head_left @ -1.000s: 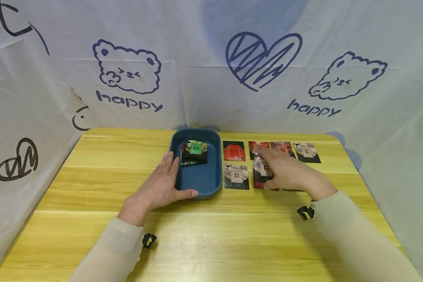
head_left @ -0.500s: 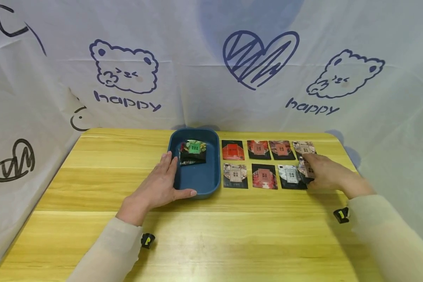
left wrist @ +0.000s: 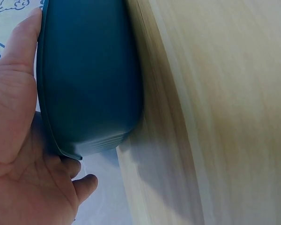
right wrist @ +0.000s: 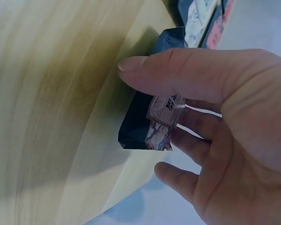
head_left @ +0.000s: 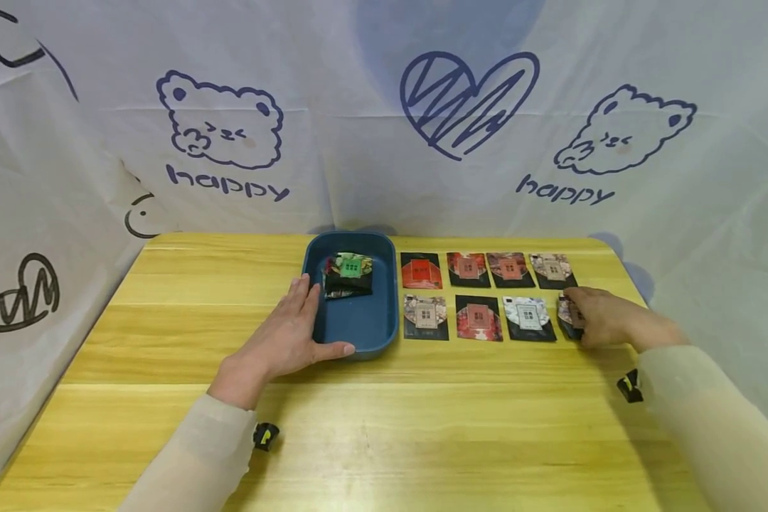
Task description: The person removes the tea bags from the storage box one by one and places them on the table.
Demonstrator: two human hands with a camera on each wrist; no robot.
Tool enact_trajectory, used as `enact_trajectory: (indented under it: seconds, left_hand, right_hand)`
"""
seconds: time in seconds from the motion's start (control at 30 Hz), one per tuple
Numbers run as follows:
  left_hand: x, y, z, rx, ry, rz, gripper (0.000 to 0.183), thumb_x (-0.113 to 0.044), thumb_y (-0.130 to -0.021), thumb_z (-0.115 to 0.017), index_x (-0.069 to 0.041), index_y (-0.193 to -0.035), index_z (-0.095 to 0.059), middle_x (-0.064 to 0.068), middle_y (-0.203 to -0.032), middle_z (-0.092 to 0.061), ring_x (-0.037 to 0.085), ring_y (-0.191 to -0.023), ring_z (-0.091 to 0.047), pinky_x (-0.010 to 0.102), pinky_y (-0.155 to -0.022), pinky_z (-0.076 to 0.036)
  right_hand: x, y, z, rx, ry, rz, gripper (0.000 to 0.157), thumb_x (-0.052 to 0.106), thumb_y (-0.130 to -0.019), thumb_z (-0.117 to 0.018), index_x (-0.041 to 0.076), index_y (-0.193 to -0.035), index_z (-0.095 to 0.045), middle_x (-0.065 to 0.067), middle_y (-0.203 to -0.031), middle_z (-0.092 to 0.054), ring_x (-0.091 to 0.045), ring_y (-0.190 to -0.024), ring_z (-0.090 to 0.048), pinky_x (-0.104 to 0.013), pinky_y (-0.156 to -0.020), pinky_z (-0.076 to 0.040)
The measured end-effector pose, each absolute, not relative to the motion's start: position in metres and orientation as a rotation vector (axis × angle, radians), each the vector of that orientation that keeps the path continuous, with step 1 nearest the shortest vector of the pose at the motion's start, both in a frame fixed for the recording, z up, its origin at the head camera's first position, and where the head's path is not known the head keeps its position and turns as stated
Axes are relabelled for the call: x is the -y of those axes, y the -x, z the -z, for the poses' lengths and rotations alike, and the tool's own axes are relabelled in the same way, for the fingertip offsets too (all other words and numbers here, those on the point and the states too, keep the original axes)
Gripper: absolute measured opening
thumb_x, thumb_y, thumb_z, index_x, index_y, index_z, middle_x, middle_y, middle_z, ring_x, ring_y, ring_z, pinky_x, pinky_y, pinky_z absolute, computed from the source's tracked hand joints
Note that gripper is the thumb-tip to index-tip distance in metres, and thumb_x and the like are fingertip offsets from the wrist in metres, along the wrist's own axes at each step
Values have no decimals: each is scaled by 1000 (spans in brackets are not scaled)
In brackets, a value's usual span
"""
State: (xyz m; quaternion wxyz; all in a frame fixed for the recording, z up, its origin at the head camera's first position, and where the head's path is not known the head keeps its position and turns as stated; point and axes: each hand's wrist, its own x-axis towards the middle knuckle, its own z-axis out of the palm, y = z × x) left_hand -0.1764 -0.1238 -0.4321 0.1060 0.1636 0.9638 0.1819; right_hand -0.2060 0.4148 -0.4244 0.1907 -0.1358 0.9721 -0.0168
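Tabletop (head_left: pixel 371 427) — sachets (head_left: pixel 478 318) beside tray (head_left: pixel 356 326)

Head view's looking bright and pretty even tbh, with a pale sheen washing over the table (head_left: pixel 365 434) at 6 o'clock and a soft shadow falling beside the right sleeve (head_left: pixel 710 405) at 4, while the left wrist view's showing the tray (left wrist: pixel 91 70) dim and kinda soft.

The yellow wood-grain counter (head_left: pixel 371 427) bore a blue rounded tray (head_left: pixel 353 326) touching the left hand (head_left: pixel 278 341). Between tray and right hand (head_left: pixel 614 320), three printed sachets (head_left: pixel 478 318) lay flat in a row, with four more sachets (head_left: pixel 510 271) lined up beyond them.
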Motion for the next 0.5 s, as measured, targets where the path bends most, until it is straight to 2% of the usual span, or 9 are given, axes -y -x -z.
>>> enact_trajectory:
  seconds: [0.23, 0.5]
  left_hand:
    - [125, 177, 432, -2845, -484, -537, 134, -86, -82, -65, 1, -168, -12, 20, -177, 4, 39, -164, 2, 57, -131, -17]
    - [124, 177, 431, -2841, -484, -530, 134, -86, -81, -65, 1, -168, -13, 20, -177, 4, 38, -164, 2, 58, -130, -18]
  right_hand:
    - [-411, 210, 427, -2701, 380, 27, 99, 7, -70, -83, -16, -153, -34, -46, -150, -42, -63, -138, -42, -69, -115, -39]
    - [-410, 215, 427, -2659, 378, 31, 102, 9, -68, -87, -11, -154, -37, -44, -153, -40, -64, -139, -40, -72, -114, -37]
